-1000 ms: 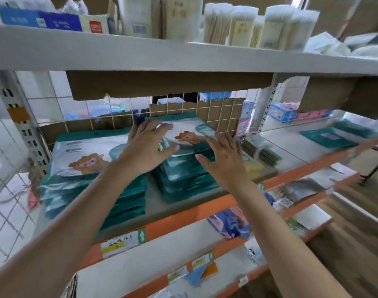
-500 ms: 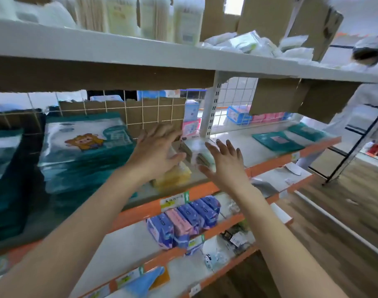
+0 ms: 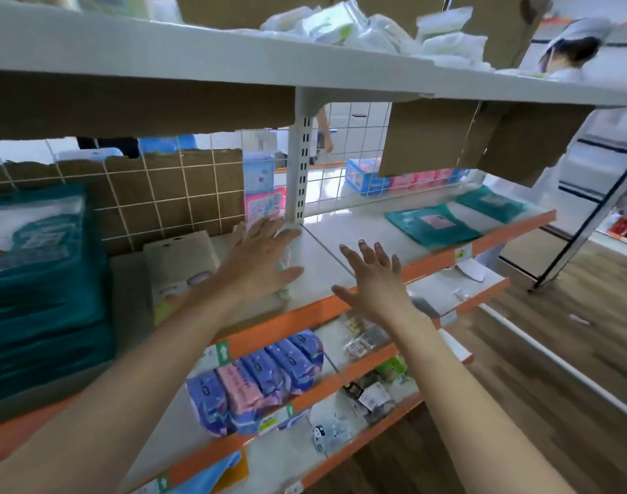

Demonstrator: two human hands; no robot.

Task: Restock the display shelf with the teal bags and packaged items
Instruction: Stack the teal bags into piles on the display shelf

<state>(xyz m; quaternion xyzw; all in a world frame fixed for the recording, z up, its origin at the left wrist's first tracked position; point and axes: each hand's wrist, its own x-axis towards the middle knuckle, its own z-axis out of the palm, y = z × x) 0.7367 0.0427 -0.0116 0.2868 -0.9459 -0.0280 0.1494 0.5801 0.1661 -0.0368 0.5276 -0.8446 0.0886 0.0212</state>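
teal bags [image 3: 37,279]: cut by left edge, blurred | left hand [image 3: 258,258]: hides most of packet [image 3: 286,291] (kind unclear)

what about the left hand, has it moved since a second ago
Yes: the left hand went right along the shelf, off the teal bags and over to the white post.

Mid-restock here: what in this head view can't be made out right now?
Head view only:
Teal bag stack: cut off by the left edge, motion-blurred; count unclear.
Pack under the left hand: mostly covered by it; kind unclear.
Shelf label: blurred, too small to read.
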